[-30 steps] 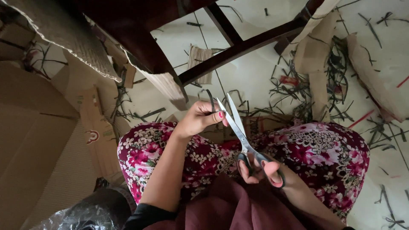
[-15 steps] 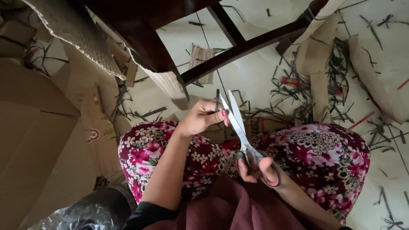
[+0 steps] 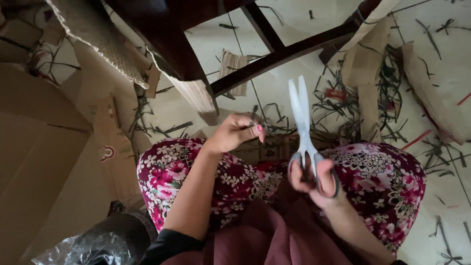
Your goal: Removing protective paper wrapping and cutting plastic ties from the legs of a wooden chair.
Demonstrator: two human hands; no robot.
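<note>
I sit with floral-patterned trousers point(image 3: 373, 172) over my knees. My right hand point(image 3: 314, 179) grips the dark handles of a pair of scissors point(image 3: 301, 115), whose pale blades point up and away, nearly closed. My left hand point(image 3: 235, 132) is raised over my left knee, fingers pinched on a thin dark strip point(image 3: 254, 114) that pokes up from the fingertips. The scissor blades stand to the right of that hand, apart from it.
A dark wooden chair frame point(image 3: 274, 54) stands ahead over the pale floor. Cardboard sheets point(image 3: 44, 147) lie at the left, more cardboard pieces point(image 3: 365, 73) at the right. Several thin dark strips point(image 3: 387, 93) litter the floor. A plastic bag point(image 3: 98, 243) sits lower left.
My right hand has swung the scissors up and to the right, away from my left hand, and the blades have come nearly together. My left hand has barely moved.
</note>
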